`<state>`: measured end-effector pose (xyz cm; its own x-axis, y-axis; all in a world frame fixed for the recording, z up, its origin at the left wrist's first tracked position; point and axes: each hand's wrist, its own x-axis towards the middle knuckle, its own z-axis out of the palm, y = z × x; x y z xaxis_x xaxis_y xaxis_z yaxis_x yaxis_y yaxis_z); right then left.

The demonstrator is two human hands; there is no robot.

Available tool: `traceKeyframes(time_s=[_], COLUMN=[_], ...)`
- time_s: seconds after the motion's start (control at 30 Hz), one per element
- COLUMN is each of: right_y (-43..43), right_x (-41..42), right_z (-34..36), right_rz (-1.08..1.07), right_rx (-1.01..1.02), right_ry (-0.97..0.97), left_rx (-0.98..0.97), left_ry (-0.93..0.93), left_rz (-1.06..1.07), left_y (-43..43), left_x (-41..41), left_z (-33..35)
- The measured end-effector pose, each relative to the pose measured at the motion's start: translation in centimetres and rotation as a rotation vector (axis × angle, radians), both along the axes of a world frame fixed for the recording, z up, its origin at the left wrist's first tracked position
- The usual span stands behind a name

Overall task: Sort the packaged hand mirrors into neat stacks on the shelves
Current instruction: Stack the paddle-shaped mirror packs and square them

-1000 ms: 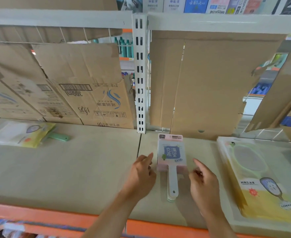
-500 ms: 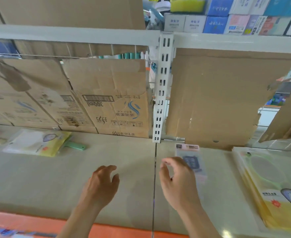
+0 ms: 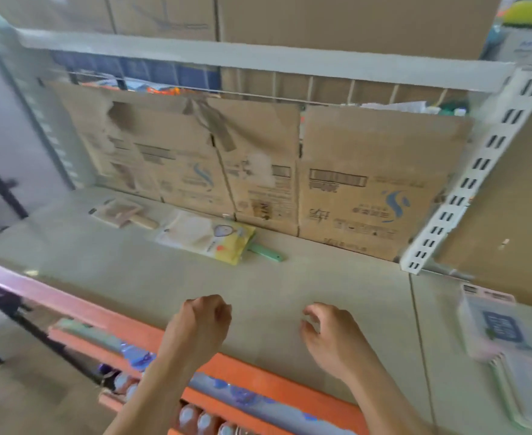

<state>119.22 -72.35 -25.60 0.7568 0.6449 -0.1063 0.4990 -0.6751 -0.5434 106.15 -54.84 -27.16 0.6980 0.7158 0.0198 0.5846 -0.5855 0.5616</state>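
– Hands first: where are they?
– Both hang over the front part of the shelf (image 3: 290,287), in the lower middle of the frame. The left hand (image 3: 200,328) has its fingers (image 3: 219,310) clenched into a loose fist round nothing. The right hand (image 3: 333,334), a little to its right, has its fingers (image 3: 313,310) bent but slack, released, and it carries nothing either. Neither hand touches a mirror.
– And the mirrors?
– They lie in three spots. A yellow-packaged mirror (image 3: 208,238) lies flat at the back of the shelf, mid-frame, near the foot of the cardboard backing (image 3: 258,158), with its green handle pointing right. To its left, apart from it, a pinkish packaged mirror (image 3: 120,211) lies flat with its handle toward the yellow one. At the right edge of the frame lies a pink-and-white packaged mirror (image 3: 494,331) with a dark blue label, its pale handle pointing to the lower right. The blur hides whether others lie beneath it.
– What else shows?
– An orange front rail (image 3: 258,381) runs under both forearms. A white slotted upright (image 3: 465,189) rises in the upper right, between the yellow pack and the pink-and-white one. Brown cartons (image 3: 321,20) stand on the upper shelf across the top of the frame. Bottle tops (image 3: 202,419) show on a lower level at the bottom edge.
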Motion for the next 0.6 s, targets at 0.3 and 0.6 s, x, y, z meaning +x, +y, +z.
traceKeyframes(time_s=[0.3,0.6], right_y=[9.6,13.7], right_x=[-4.5,-6.1], right_z=[-1.5,-2.2], right_rz=[0.003,-0.083], right_rx=[-0.035,-0.378], right_ry=[-0.101,-0.184], left_rx=[0.079,0.117], left_ry=[-0.051,-0.136], left_rz=[-0.035,-0.024], left_y=[8.6,14.6], left_x=[-7.3,-11.3], left_z=[0.4,0.0])
